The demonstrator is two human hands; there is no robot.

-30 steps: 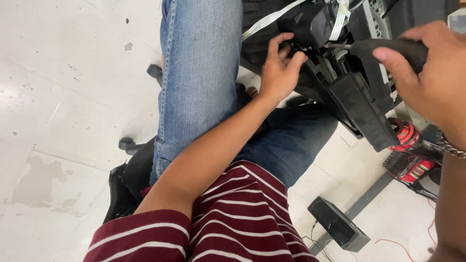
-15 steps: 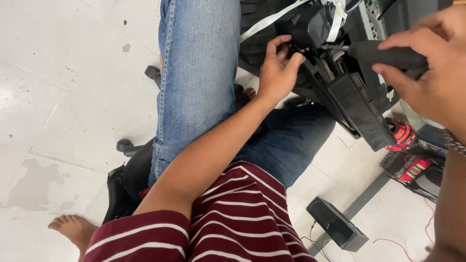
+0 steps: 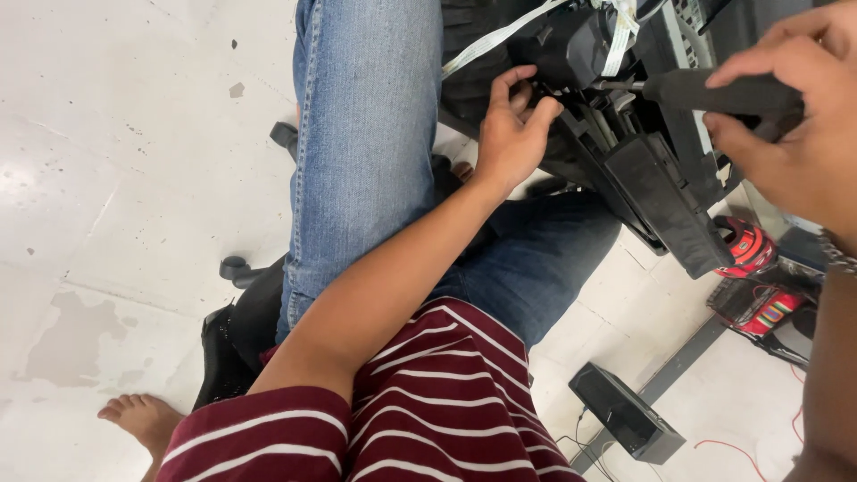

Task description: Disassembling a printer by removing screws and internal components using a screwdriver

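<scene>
While a bare foot (image 3: 143,418) stayed on the floor far left of the black machine (image 3: 625,152), as half a second before, the left hand (image 3: 513,129) kept pinching a small part on the machine's near side, fingers closed. The right hand (image 3: 790,134), further right, stayed clenched around the screwdriver handle (image 3: 714,91), now raised slightly, its shaft meeting the machine's top.

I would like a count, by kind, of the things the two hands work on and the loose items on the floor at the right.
Black disassembled machine: 1
Black-handled screwdriver, held by the right hand: 1
White flat ribbon cables: 2
Small black box on the floor: 1
Red tool: 1
Total: 6
The left hand grips the machine.
</scene>
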